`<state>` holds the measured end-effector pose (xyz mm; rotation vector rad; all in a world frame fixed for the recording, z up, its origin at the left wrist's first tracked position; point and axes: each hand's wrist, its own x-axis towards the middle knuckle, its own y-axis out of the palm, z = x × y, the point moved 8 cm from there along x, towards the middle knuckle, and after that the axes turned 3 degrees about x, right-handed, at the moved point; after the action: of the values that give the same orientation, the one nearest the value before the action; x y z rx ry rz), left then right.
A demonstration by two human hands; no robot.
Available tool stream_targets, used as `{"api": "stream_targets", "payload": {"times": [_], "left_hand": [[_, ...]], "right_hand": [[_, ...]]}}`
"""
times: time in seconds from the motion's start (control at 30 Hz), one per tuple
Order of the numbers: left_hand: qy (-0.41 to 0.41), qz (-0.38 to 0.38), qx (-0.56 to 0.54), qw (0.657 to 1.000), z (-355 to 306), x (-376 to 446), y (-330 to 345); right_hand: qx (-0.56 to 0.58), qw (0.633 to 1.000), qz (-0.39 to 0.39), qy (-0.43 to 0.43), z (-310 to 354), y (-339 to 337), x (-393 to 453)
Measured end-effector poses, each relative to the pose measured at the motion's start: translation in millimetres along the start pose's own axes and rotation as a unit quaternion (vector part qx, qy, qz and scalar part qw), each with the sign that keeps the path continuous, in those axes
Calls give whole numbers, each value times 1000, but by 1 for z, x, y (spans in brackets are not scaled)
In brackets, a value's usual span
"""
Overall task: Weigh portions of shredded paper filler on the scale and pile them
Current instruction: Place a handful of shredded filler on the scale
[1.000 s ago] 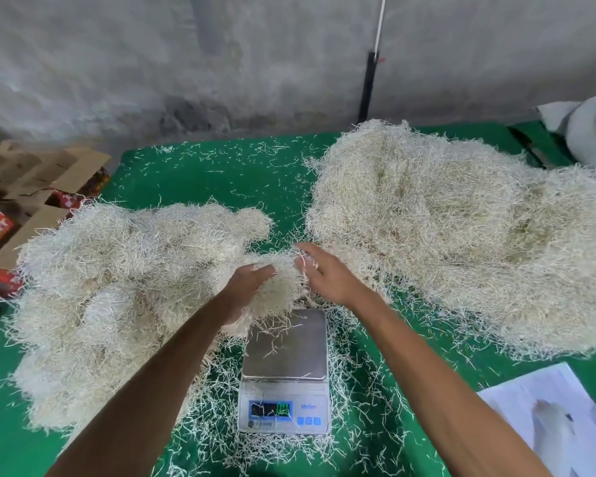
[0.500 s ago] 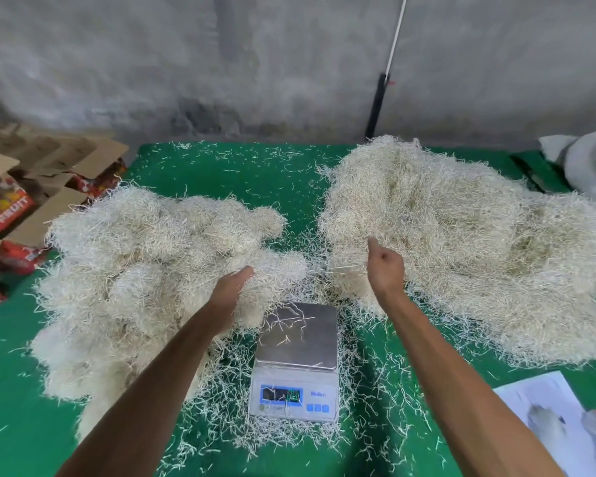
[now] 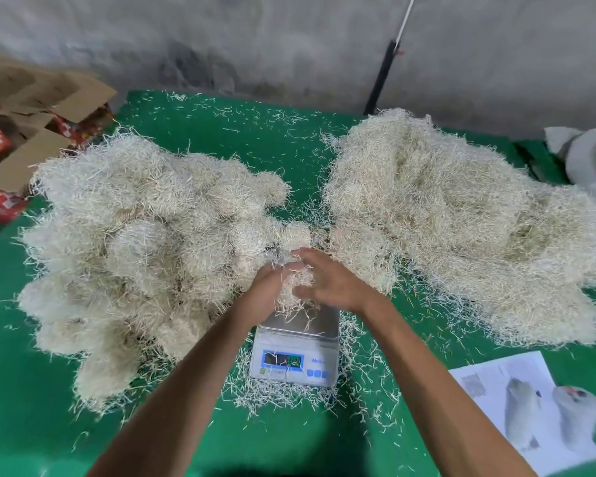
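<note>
Over the scale (image 3: 295, 342), head view: both hands meet above the steel platter. Left hand (image 3: 267, 290) and right hand (image 3: 327, 282) cup one small wad of shredded paper filler (image 3: 295, 287) between them, fingers curled around it, strands spilling down onto the platter. Wad sits just above the platter's far edge, between the two big heaps.

Left pile (image 3: 145, 256) is lumpy, made of rounded clumps, likely the weighed portions. Right pile (image 3: 461, 228) is one broad, loose mound with a hollow centre, likely the unweighed stock. Both lie on the green counter (image 3: 221, 139), which is littered with stray shreds, thickest around the scale.

Step in hand, as judged: setting a portion down to weigh. Best done by lowering the wad onto the platter's middle, letting go fully, and keeping trailing strands off the counter so they do not carry part of the load. Display (image 3: 283, 359) is lit but unreadable here.

Material: thin, pale cream strips, crinkled, springy, tangling readily; clumps hold shape yet shed bits. Platter is smooth brushed metal; scale body white plastic.

Also present: printed sheet (image 3: 527, 411) at near right, cardboard boxes (image 3: 31, 125) at far left.
</note>
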<state>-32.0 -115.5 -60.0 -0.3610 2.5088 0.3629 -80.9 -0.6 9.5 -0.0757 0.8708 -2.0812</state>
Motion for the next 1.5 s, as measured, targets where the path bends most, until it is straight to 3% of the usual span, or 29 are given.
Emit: {"api": "stream_targets", "payload": {"times": [0.07,0.13,0.23,0.3,0.37,0.57,0.63,0.77,1.0,1.5], "left_hand": [[-5,79,-53,995,0,0,7],[7,87,-68,994,5,0,3],[10,-42,-62,997,22,2,-33],[4,-83,-67,994,38,1,-51],[6,-97,-39,994,49,-4,-62],[65,-116,112,985,60,-16,-76],[83,-161,146,973,58,-21,-86],[93,-173,119,973,60,-30,-96],[105,-120,57,985,67,-40,-85],[119,-145,50,981,72,-44,-77]], "right_hand": [[-104,994,-14,22,-9,13,0],[-138,986,-77,45,-14,16,0],[-15,982,-175,66,-23,16,-2],[137,964,-217,71,-29,20,-3],[144,954,-246,90,-35,24,-1],[-151,959,-167,174,-63,41,-11],[-205,940,-220,158,-64,34,-25],[-162,927,-312,131,-60,17,-46],[-114,928,-332,125,-61,21,-65],[-53,931,-322,161,-72,24,-67]]}}
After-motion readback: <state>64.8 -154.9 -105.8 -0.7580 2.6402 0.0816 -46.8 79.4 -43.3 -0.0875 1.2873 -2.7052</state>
